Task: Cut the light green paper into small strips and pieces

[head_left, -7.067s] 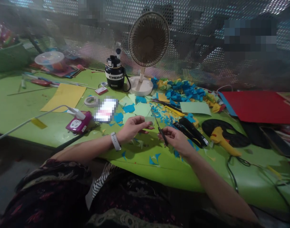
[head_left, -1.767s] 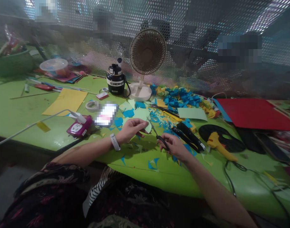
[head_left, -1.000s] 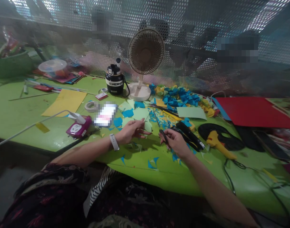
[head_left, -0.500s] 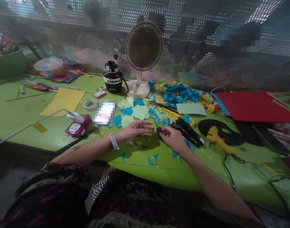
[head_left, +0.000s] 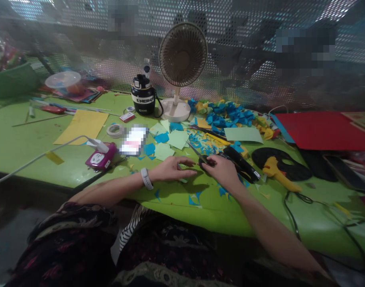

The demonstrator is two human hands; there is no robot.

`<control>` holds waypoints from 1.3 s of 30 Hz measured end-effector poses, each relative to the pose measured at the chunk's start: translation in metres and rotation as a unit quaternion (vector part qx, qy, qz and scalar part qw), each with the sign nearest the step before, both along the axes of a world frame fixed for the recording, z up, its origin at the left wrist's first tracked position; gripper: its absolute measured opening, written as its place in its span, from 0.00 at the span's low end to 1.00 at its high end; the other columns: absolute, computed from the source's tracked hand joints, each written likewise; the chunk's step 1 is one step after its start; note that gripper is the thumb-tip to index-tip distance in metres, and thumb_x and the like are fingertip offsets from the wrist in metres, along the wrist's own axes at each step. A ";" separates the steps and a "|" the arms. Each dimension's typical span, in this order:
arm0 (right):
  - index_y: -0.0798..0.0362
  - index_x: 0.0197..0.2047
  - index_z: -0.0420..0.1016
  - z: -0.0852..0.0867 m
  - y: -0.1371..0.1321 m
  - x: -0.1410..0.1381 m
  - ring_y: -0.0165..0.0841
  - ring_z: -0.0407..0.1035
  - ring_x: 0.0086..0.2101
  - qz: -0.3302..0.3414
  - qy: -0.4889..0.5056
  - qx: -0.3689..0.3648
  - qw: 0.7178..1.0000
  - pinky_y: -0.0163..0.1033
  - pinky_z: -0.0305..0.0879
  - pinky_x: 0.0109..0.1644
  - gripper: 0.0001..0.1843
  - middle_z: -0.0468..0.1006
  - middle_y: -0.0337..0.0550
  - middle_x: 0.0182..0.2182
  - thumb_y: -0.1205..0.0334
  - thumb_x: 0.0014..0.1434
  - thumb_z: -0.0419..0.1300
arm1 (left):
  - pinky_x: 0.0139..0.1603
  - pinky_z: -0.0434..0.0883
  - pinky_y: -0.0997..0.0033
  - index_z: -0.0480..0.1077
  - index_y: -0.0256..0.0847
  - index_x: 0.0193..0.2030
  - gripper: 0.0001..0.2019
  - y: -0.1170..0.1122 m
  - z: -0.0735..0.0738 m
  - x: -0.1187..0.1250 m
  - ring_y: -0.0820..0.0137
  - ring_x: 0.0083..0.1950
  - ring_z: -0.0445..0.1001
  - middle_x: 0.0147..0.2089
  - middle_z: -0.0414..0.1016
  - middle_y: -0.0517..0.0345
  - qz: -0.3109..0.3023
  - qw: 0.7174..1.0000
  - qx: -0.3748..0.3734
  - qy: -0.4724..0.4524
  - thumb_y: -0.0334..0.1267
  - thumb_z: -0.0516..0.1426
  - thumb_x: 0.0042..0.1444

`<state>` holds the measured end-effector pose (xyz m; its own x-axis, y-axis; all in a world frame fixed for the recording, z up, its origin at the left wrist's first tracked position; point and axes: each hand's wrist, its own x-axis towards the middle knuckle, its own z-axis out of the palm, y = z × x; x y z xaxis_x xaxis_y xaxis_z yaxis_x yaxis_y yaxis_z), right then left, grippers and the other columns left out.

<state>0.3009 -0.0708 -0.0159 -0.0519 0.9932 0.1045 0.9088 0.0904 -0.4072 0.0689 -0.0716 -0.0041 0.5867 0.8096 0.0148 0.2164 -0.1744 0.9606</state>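
Note:
My left hand [head_left: 172,168] rests palm down on the green table [head_left: 51,167], fingers loosely apart and holding nothing, with small pale green scraps [head_left: 182,167] beside and under its fingertips. My right hand [head_left: 221,171] grips black-handled scissors [head_left: 197,153], whose thin blades point up and left toward a litter of blue and yellow paper cuttings [head_left: 200,145]. The handles are partly hidden by my fingers. Just beyond my right hand lies a long black stapler-like tool [head_left: 240,163].
A heap of blue and yellow paper pieces [head_left: 227,113] lies behind my hands, before a desk fan [head_left: 182,56] and a black ENERGY bottle [head_left: 143,95]. A yellow hot glue gun [head_left: 275,169] sits to the right, with a red sheet [head_left: 326,131] beyond. Perforated mesh stands behind.
My left hand has let go of the pale green paper piece and now lies flat on the table. The scissors in my right hand have swung lower and further to the left.

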 end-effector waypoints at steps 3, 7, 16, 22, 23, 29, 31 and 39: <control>0.50 0.30 0.76 0.001 0.000 -0.003 0.39 0.72 0.35 -0.011 -0.047 0.012 0.999 0.40 0.59 0.35 0.12 0.78 0.47 0.38 0.50 0.55 0.62 | 0.20 0.65 0.75 0.77 0.40 0.54 0.23 -0.001 0.008 -0.002 0.72 0.22 0.73 0.34 0.81 0.50 -0.039 0.999 -0.008 0.021 0.49 0.64 0.54; 0.50 0.32 0.74 0.001 0.004 -0.006 0.40 0.72 0.33 -0.061 -0.068 -0.049 0.995 0.39 0.54 0.32 0.15 0.78 0.44 0.30 0.45 0.56 0.62 | 0.19 0.62 0.75 0.78 0.38 0.50 0.21 -0.001 0.011 -0.003 0.73 0.20 0.71 0.31 0.80 0.51 -0.009 0.998 0.043 0.042 0.49 0.64 0.54; 0.51 0.41 0.75 -0.001 0.008 -0.006 0.38 0.73 0.32 -0.067 0.003 -0.056 0.996 0.38 0.58 0.34 0.13 0.80 0.42 0.29 0.52 0.57 0.61 | 0.26 0.69 0.78 0.77 0.37 0.37 0.13 0.013 0.004 -0.004 0.72 0.28 0.78 0.33 0.81 0.51 0.096 0.991 0.078 -0.054 0.46 0.61 0.58; 0.51 0.40 0.75 0.012 -0.003 -0.015 0.39 0.72 0.39 0.047 -0.094 0.036 0.994 0.39 0.60 0.36 0.09 0.80 0.47 0.39 0.58 0.62 0.55 | 0.20 0.64 0.80 0.75 0.37 0.36 0.15 0.028 0.012 -0.008 0.74 0.26 0.78 0.32 0.80 0.53 0.201 0.960 0.017 -0.193 0.49 0.62 0.57; 0.51 0.39 0.75 0.015 -0.002 -0.017 0.39 0.72 0.41 0.073 -0.106 0.043 0.991 0.39 0.60 0.38 0.10 0.79 0.48 0.41 0.59 0.63 0.54 | 0.19 0.63 0.80 0.75 0.37 0.36 0.16 0.029 0.014 -0.009 0.75 0.25 0.77 0.30 0.79 0.54 0.217 0.952 0.016 -0.214 0.50 0.62 0.56; 0.54 0.47 0.76 0.032 0.029 -0.041 0.44 0.70 0.49 0.139 -0.123 0.060 0.981 0.43 0.64 0.50 0.14 0.78 0.52 0.48 0.58 0.66 0.53 | 0.19 0.61 0.79 0.74 0.39 0.34 0.14 0.041 0.019 -0.015 0.79 0.20 0.71 0.25 0.74 0.60 0.288 0.912 0.031 -0.291 0.50 0.63 0.56; 0.58 0.52 0.74 0.029 0.045 -0.054 0.46 0.68 0.54 0.157 -0.131 0.055 0.977 0.45 0.62 0.56 0.17 0.76 0.56 0.53 0.57 0.67 0.54 | 0.19 0.60 0.79 0.74 0.39 0.33 0.14 0.045 0.019 -0.017 0.79 0.20 0.70 0.24 0.74 0.61 0.293 0.904 0.032 -0.310 0.49 0.63 0.56; 0.59 0.54 0.73 0.006 0.080 -0.081 0.44 0.70 0.52 0.195 -0.186 -0.002 0.963 0.40 0.62 0.51 0.19 0.76 0.59 0.54 0.55 0.68 0.55 | 0.19 0.59 0.80 0.74 0.39 0.33 0.13 0.053 0.023 -0.022 0.79 0.20 0.70 0.22 0.72 0.63 0.318 0.890 0.004 -0.326 0.48 0.64 0.54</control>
